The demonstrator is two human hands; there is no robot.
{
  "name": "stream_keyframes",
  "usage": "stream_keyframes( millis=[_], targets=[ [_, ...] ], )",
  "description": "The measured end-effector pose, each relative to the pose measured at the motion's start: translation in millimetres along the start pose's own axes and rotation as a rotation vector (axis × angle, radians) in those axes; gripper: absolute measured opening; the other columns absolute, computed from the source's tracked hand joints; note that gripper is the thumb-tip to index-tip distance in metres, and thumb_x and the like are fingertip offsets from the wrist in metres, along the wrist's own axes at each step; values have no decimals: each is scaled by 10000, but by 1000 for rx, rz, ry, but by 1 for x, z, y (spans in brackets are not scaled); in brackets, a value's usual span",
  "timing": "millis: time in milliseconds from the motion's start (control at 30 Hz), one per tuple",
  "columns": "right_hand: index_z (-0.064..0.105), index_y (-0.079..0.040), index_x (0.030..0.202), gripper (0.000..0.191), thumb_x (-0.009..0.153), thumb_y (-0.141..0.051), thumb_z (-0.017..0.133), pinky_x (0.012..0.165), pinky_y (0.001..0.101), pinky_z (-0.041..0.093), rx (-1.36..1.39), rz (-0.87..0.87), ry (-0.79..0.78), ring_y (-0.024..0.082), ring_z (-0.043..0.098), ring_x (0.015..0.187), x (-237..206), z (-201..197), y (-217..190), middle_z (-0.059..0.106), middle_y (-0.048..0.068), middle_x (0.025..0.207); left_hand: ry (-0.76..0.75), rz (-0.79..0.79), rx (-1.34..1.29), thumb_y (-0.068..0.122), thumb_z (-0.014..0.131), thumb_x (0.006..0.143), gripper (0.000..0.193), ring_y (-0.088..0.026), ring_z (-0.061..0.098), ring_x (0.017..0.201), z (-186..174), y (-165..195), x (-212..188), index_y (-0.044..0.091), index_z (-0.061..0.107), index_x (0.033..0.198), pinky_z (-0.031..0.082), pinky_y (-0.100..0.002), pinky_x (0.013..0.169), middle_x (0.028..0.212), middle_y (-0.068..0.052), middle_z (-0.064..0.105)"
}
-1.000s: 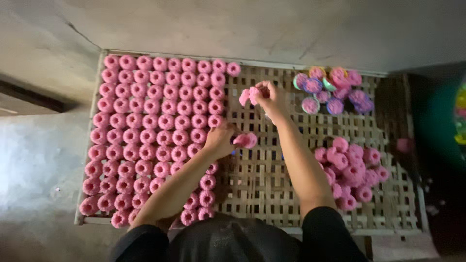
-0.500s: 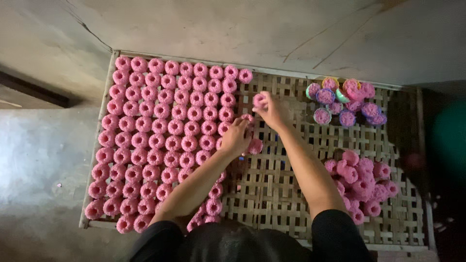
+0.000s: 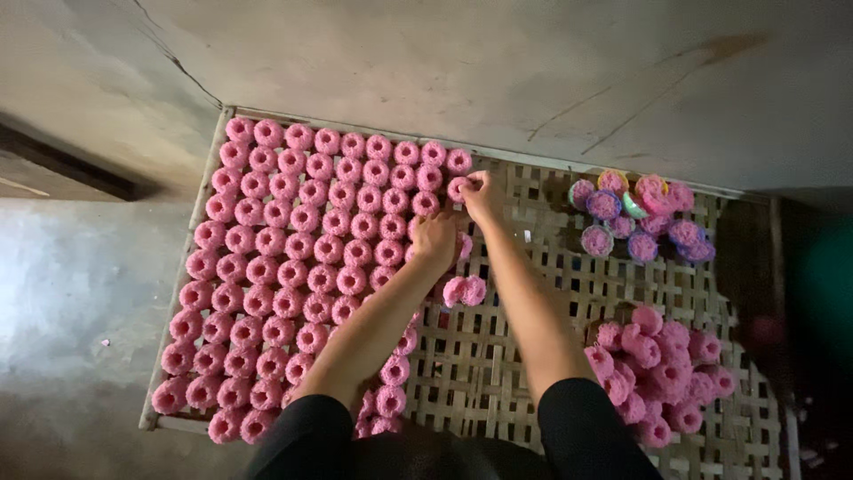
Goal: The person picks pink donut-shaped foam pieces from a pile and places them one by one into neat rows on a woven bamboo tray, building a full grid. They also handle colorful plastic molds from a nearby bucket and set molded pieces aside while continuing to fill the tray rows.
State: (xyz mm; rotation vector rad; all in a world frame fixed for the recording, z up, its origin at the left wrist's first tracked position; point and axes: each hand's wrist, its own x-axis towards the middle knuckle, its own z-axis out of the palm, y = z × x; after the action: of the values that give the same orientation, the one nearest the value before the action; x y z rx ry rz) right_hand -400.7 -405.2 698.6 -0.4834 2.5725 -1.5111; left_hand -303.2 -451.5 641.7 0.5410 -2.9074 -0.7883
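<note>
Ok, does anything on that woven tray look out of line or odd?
Mostly tidy. Two pink rings lie loose on the bare tray, just off the edge of the neat rows, below the left hand. The right hand pinches one ring at the row end. Nothing looks broken or spilled.

A round pink ring-shaped piece sits upright at the right end of the second row on the woven tray.
</note>
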Motion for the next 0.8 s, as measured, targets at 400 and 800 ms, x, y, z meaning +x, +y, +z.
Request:
stream_keyframes(
  millis=[400,800],
  targets=[
    [662,-134,975,189,888,-273,756,783,428,557,-349,-533,212,268,701,845,11,0,24,723,81,928,-70,-75,41,226,625,934,126,-248,696,1026,-34,-2,31,145,670,1020,412,-453,967,1021,-99,748],
    [645,-22,1225,389,946,-278,732,869,389,588,-366,18,-752,243,712,968,-123,-82,85,674,176,1138,81,8,121,246,677,825,328,-291,623,1153,-30,-19,46,133,684,1133,424,-484,997,1203,-110,688]
  ],
)
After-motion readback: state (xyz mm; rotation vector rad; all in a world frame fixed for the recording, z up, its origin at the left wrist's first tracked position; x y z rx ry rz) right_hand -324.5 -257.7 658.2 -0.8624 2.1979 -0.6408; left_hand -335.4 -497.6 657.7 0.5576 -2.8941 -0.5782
